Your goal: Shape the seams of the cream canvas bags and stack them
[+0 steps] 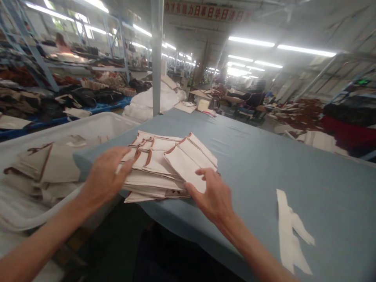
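Observation:
A stack of cream fabric pieces with brown edging (158,180) lies near the left front corner of the blue-covered table. Its top piece (188,156) sits askew over the others at the right. My left hand (108,172) is at the stack's left side, thumb and fingers apart, fingertips at the edge. Over the right near edge of the top piece is my right hand (216,194), open, with thumb and index finger spread; its other fingers are partly hidden. I cannot tell how firmly either hand touches the fabric.
Left of the table stands a white bin (96,121) with similar cream pieces. White cut strips (289,231) lie on the table (252,168) at right. A blue-grey post (156,58) rises at the far edge. A person (255,98) sits in the background.

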{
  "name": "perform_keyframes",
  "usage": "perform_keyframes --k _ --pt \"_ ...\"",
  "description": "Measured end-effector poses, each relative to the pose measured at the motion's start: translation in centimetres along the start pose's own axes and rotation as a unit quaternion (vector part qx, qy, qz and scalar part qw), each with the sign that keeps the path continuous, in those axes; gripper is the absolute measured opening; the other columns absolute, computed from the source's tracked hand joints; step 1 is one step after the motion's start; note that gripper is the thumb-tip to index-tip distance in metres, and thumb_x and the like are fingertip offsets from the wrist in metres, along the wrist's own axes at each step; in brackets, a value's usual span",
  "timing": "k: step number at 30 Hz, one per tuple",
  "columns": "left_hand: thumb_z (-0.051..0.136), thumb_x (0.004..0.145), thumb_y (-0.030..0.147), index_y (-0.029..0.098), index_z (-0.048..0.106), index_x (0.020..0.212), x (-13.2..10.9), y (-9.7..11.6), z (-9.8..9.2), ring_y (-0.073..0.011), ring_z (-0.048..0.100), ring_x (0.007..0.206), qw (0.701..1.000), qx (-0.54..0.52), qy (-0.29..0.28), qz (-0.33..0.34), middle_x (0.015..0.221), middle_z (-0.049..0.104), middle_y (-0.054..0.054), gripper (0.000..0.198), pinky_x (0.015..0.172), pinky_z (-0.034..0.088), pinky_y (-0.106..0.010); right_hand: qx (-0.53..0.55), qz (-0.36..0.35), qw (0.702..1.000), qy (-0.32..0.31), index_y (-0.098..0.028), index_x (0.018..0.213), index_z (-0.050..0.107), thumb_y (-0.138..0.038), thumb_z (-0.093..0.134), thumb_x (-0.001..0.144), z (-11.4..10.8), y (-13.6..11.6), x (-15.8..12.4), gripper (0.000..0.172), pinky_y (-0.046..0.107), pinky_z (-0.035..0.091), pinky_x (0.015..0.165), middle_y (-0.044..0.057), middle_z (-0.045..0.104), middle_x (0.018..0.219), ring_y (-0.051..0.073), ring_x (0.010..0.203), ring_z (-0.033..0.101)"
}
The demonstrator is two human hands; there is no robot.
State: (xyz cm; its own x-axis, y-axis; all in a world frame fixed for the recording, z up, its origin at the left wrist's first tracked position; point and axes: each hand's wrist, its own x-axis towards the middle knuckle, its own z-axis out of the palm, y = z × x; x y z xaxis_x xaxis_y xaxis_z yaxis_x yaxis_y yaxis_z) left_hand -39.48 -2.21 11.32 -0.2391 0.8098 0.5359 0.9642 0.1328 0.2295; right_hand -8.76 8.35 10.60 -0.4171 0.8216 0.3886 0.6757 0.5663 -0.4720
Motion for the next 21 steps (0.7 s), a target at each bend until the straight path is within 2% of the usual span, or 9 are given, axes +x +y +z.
perform_keyframes --k 2,3,5,8,11,13,15,18,21 --pt "0.040 0.108 0.037 0.016 0.074 0.118 -0.3 3.2 2.4 -0.0305 0.075 0.125 0.998 -0.023 -0.025 0.062 0.125 0.083 -0.014 0.041 0.119 0.053 -0.046 -0.036 -0.016 0.999 -0.014 -0.019 0.123 0.069 -0.044 0.079 0.092 2.0 -1.9 3.4 0.041 0.041 0.054 0.095 0.015 0.077 0.126 0.033 0.115 0.071" --pt "0.041 0.108 0.033 0.018 0.076 0.114 -0.4 4.5 3.3 -0.0290 0.077 0.121 0.996 -0.030 -0.033 0.080 0.121 0.085 -0.013 0.039 0.115 0.056 -0.044 -0.045 -0.022 0.998 -0.027 -0.017 0.123 0.070 -0.042 0.081 0.090 2.9 -2.5 4.6 0.042 0.042 0.054 0.096 0.017 0.076 0.127 0.035 0.117 0.069" --pt "0.044 0.106 0.025 0.018 0.077 0.111 -0.2 6.4 4.8 -0.0290 0.079 0.113 0.994 -0.032 -0.040 0.095 0.116 0.085 -0.014 0.034 0.107 0.061 -0.044 -0.039 -0.021 0.998 -0.043 -0.017 0.111 0.072 -0.030 0.081 0.089 4.6 -2.8 6.2 0.028 0.040 0.052 0.091 0.017 0.076 0.120 0.034 0.113 0.069" --pt "0.047 0.106 0.021 0.017 0.077 0.108 0.6 8.0 5.8 -0.0314 0.078 0.112 0.993 -0.022 -0.057 0.103 0.117 0.084 -0.016 0.030 0.104 0.061 -0.048 0.002 -0.003 0.999 -0.041 -0.019 0.092 0.069 -0.021 0.068 0.093 5.8 -1.2 6.9 0.003 0.034 0.048 0.080 0.012 0.076 0.106 0.027 0.097 0.068" --pt "0.052 0.107 0.025 0.017 0.078 0.113 1.8 9.7 6.5 -0.0329 0.074 0.124 0.989 -0.012 -0.087 0.115 0.132 0.081 -0.017 0.028 0.110 0.057 -0.050 0.069 0.035 0.997 -0.011 -0.020 0.084 0.065 -0.034 0.054 0.103 4.8 2.2 7.3 0.026 0.030 0.044 0.068 0.004 0.070 0.082 0.021 0.074 0.061" --pt "0.055 0.108 0.030 0.017 0.077 0.121 2.6 11.0 7.2 -0.0355 0.070 0.130 0.988 -0.002 -0.106 0.113 0.143 0.076 -0.017 0.029 0.109 0.056 -0.052 0.118 0.064 0.991 0.030 -0.020 0.087 0.064 -0.044 0.042 0.107 2.7 4.9 7.7 0.038 0.028 0.043 0.061 0.001 0.064 0.073 0.019 0.067 0.056" --pt "0.057 0.108 0.033 0.016 0.077 0.125 3.2 12.1 8.0 -0.0400 0.069 0.131 0.988 0.014 -0.118 0.096 0.147 0.074 -0.019 0.031 0.106 0.056 -0.057 0.151 0.086 0.980 0.094 -0.019 0.091 0.063 -0.051 0.036 0.107 -0.5 7.3 7.9 0.045 0.028 0.043 0.059 0.000 0.061 0.072 0.018 0.066 0.053" --pt "0.056 0.107 0.034 0.017 0.077 0.126 3.7 13.1 8.9 -0.0441 0.067 0.130 0.989 0.032 -0.129 0.066 0.146 0.074 -0.021 0.033 0.104 0.053 -0.063 0.164 0.097 0.961 0.199 -0.021 0.086 0.061 -0.063 0.048 0.100 -7.3 9.7 7.1 0.046 0.030 0.042 0.060 0.000 0.058 0.073 0.018 0.067 0.050" --pt "0.056 0.103 0.034 0.017 0.078 0.122 4.1 13.3 9.2 -0.0454 0.065 0.134 0.989 0.029 -0.138 0.049 0.145 0.074 -0.022 0.034 0.108 0.050 -0.065 0.183 0.086 0.941 0.271 -0.022 0.091 0.067 -0.066 0.063 0.094 -15.0 9.8 4.1 0.044 0.031 0.046 0.059 0.001 0.064 0.076 0.019 0.067 0.054"
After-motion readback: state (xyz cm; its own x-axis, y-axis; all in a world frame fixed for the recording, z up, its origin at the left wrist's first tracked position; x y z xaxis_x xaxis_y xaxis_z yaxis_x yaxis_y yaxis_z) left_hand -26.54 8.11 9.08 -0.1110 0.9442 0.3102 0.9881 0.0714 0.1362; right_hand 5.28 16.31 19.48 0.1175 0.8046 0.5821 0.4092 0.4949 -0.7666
